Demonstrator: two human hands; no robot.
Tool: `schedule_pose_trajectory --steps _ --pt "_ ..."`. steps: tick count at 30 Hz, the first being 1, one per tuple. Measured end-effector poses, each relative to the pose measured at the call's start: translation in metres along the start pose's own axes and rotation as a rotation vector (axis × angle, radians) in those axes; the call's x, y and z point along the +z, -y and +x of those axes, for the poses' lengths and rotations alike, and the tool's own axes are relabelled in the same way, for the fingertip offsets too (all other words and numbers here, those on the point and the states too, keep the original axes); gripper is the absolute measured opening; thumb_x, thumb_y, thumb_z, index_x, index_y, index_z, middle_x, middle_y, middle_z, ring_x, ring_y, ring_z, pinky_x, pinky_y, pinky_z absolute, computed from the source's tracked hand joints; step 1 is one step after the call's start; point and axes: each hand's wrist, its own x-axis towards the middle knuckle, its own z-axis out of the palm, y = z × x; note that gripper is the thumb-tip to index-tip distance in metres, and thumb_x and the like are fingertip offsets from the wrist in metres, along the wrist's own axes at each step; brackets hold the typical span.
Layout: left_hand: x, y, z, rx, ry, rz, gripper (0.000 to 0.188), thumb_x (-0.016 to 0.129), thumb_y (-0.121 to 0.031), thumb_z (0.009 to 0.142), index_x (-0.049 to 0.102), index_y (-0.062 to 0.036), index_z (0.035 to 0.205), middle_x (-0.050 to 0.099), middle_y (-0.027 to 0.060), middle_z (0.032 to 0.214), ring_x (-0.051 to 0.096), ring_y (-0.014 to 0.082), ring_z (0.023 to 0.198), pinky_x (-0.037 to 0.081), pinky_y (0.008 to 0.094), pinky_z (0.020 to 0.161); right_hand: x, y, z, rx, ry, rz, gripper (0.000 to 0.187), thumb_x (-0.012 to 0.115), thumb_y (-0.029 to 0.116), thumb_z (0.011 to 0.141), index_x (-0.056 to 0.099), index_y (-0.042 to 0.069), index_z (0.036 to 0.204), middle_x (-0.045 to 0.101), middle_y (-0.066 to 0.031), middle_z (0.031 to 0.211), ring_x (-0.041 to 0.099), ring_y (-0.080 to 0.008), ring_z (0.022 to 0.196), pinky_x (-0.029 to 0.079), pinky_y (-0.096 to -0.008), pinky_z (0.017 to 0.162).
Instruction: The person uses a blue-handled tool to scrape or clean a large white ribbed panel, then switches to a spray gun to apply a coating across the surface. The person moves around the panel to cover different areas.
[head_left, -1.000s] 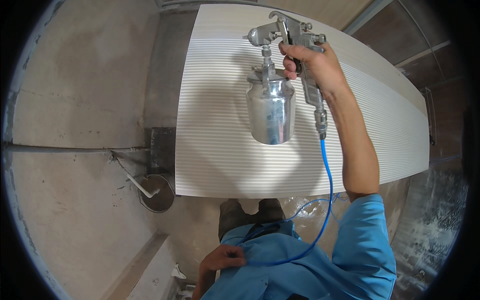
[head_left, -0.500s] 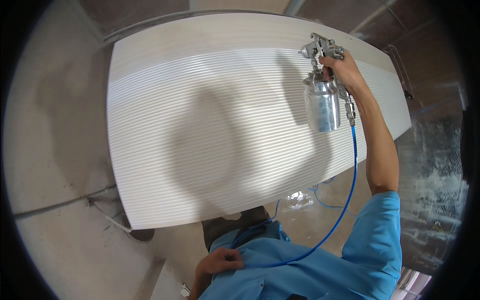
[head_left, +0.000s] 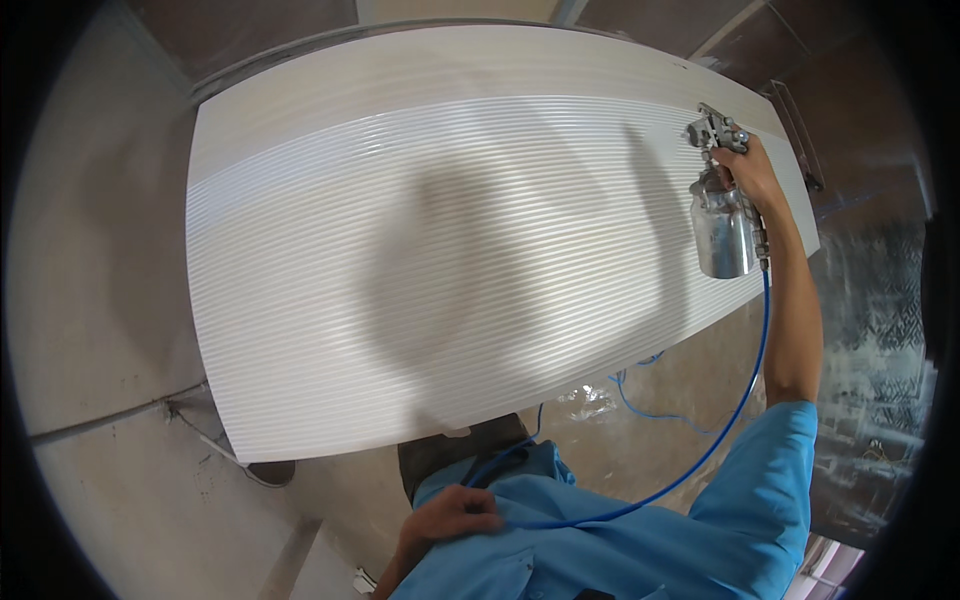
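In my right hand (head_left: pixel 755 170) is a metal spray gun (head_left: pixel 718 132), my fingers closed round its grip. A silver paint cup (head_left: pixel 724 235) hangs under the gun, over the right part of a large pale panel (head_left: pixel 330 260) with a ridged surface and a smooth far band. From the grip's lower end a blue air hose (head_left: pixel 735 420) loops down to my waist. There my left hand (head_left: pixel 455 513) is closed on the hose, which runs out again on its other side toward the floor. The hose inside the fingers is hidden.
Coils of blue hose (head_left: pixel 650 408) and a crumpled clear plastic piece (head_left: pixel 588 402) lie on the floor beyond the panel's near edge. A thin wire frame (head_left: pixel 797 135) stands by the panel's far right corner. A dark, paint-smeared surface (head_left: pixel 865 380) is at the right.
My right hand has moved to the right and slightly nearer with the spray gun, along the panel. The hose loop has followed. My left hand stays closed on the hose at my waist.
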Motion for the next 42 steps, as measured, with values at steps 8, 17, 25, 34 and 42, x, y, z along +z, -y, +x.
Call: schedule_pose_trajectory --steps 8,17,25,34,42 --pt "0.022 0.023 -0.051 0.113 -0.073 -0.04 0.021 0.077 -0.026 0.092 0.074 -0.0045 0.094 0.066 -0.0012 0.078 0.056 0.0061 0.077 0.046 0.0256 0.071 0.089 0.147 -0.061 -0.199 0.36 0.219 0.012 0.066 0.012 0.087 0.059 0.003 0.085 0.057 -0.004 0.06 0.053 -0.0141 0.055 0.042 -0.0329 0.058" --pt "0.166 0.042 -0.081 0.201 -0.321 -0.197 0.02 0.077 -0.025 0.092 0.074 -0.0047 0.091 0.065 -0.0032 0.077 0.055 0.0056 0.077 0.044 0.0247 0.07 0.081 0.267 -0.134 -0.558 0.717 0.275 0.018 0.068 0.015 0.09 0.057 0.004 0.081 0.055 -0.0021 0.06 0.052 -0.0118 0.054 0.042 -0.03 0.056" --pt "0.266 0.027 -0.02 0.245 -0.406 -0.269 0.019 0.077 -0.023 0.092 0.072 -0.0051 0.088 0.063 -0.0042 0.079 0.055 0.0058 0.078 0.043 0.0249 0.073 0.032 0.275 -0.142 -0.79 0.777 0.428 0.018 0.068 0.013 0.087 0.061 0.001 0.075 0.057 -0.0042 0.061 0.051 -0.0124 0.053 0.041 -0.0313 0.053" --pt "0.368 -0.04 0.124 0.248 -0.384 -0.151 0.023 0.078 -0.029 0.091 0.073 -0.0056 0.091 0.064 -0.0032 0.078 0.055 0.0067 0.08 0.045 0.0258 0.072 -0.126 0.106 -0.064 -0.661 0.539 0.164 0.016 0.069 0.017 0.086 0.062 0.003 0.085 0.059 -0.0026 0.061 0.052 -0.0121 0.053 0.046 -0.0316 0.066" --pt "0.446 -0.118 0.324 0.197 -0.258 -0.011 0.018 0.077 -0.022 0.092 0.072 -0.004 0.09 0.064 -0.0023 0.078 0.056 0.0066 0.079 0.045 0.0262 0.072 -0.357 -0.202 0.035 -0.421 0.504 0.122 0.014 0.068 0.015 0.086 0.058 0.005 0.082 0.057 -0.0014 0.059 0.052 -0.0114 0.053 0.041 -0.0302 0.053"
